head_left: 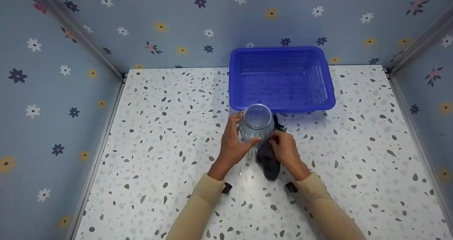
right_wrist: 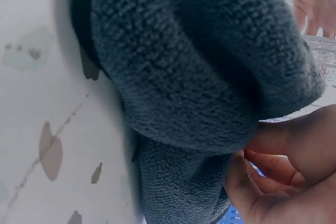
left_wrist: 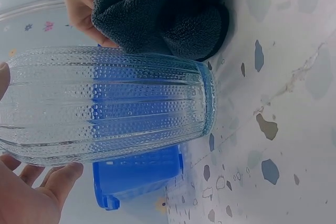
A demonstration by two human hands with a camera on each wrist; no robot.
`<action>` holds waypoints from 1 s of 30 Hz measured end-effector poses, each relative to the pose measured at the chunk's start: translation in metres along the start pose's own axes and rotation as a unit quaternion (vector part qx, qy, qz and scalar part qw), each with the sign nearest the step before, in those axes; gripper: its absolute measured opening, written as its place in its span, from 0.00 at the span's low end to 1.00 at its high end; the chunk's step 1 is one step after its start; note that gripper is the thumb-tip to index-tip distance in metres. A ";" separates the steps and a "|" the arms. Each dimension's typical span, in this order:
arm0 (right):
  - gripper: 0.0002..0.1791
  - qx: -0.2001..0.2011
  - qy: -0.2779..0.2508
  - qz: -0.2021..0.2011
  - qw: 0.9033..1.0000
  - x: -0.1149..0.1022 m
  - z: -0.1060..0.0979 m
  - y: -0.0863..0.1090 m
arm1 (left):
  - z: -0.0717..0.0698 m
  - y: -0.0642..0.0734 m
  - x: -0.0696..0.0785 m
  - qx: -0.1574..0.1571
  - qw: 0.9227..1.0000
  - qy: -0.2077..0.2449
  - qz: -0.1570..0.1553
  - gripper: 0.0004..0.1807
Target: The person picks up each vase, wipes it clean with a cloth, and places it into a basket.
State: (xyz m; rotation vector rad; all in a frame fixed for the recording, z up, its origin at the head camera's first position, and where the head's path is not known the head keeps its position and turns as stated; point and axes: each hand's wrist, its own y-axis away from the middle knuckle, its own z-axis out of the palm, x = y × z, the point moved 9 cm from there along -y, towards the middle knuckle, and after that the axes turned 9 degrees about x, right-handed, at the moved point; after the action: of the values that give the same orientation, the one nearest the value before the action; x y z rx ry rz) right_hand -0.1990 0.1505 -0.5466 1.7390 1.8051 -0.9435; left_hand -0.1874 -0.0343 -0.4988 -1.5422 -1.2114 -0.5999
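A clear glass jar (head_left: 257,121) with ribbed, dimpled sides stands in front of the basket, its round mouth facing up. My left hand (head_left: 233,146) grips it, with the thumb on the near side and the fingers around the left. In the left wrist view, the jar's base (left_wrist: 209,98) is at the tabletop; I cannot tell if it touches. A dark grey terry cloth (right_wrist: 178,72) lies bunched against the jar's right side. With thumb and fingers, my right hand (head_left: 286,149) pinches the cloth's edge, close to the glass.
A blue plastic basket (head_left: 276,109) with slotted walls sits behind the jar, against the back wall. The white speckled table (head_left: 170,133) is enclosed by flower-patterned panels (head_left: 198,24) at the back and both sides. Small black pieces (head_left: 291,187) show at both wrists.
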 end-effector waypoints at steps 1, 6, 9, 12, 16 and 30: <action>0.05 -0.002 -0.001 0.003 1.000 0.000 0.000 0.000 | 0.000 0.000 0.000 -0.002 1.000 0.000 -0.002 0.43; 0.03 -0.004 -0.011 0.015 1.000 -0.003 -0.008 0.000 | 0.001 0.000 -0.002 -0.008 1.000 0.000 -0.009 0.44; 0.03 0.003 -0.028 0.014 0.999 -0.011 -0.020 -0.001 | 0.001 0.000 -0.002 -0.006 1.000 0.001 -0.012 0.45; 0.03 0.014 -0.046 0.005 0.999 -0.024 -0.034 -0.002 | 0.000 -0.001 -0.001 -0.001 1.000 0.000 -0.010 0.45; 0.04 0.037 -0.061 -0.009 0.997 -0.040 -0.052 -0.004 | -0.001 -0.001 0.000 0.003 1.000 -0.002 -0.008 0.46; 0.04 0.101 -0.071 -0.080 0.989 -0.090 -0.082 -0.010 | -0.002 -0.001 0.002 0.013 1.000 -0.012 0.011 0.45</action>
State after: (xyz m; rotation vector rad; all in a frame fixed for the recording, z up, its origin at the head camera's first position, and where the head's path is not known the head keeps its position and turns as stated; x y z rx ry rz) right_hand -0.1897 0.1511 -0.4242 1.6130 1.8291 -1.3223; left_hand -0.1873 -0.0357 -0.4961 -1.5442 -1.2136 -0.5508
